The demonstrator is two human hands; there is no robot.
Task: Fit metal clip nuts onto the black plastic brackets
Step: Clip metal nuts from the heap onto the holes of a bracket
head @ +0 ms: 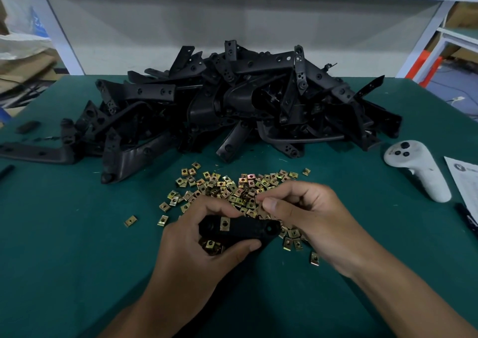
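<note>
My left hand (196, 244) grips a black plastic bracket (248, 230) just above the green table. One brass-coloured clip nut (224, 223) sits clipped on the bracket near my fingers. My right hand (307, 216) hovers over the near edge of the loose clip nut heap (232, 187), with thumb and fingertips pinched together above the bracket's right end; whether a nut lies between them is hidden. A large pile of black brackets (232, 99) fills the back of the table.
A white handheld controller (416, 169) lies at the right, beside a printed sheet (465, 182) and a black pen (467, 217). Single brackets lie at the far left (36, 152). Stray nuts (130, 220) dot the green mat (64, 234). A white shelf frame stands behind.
</note>
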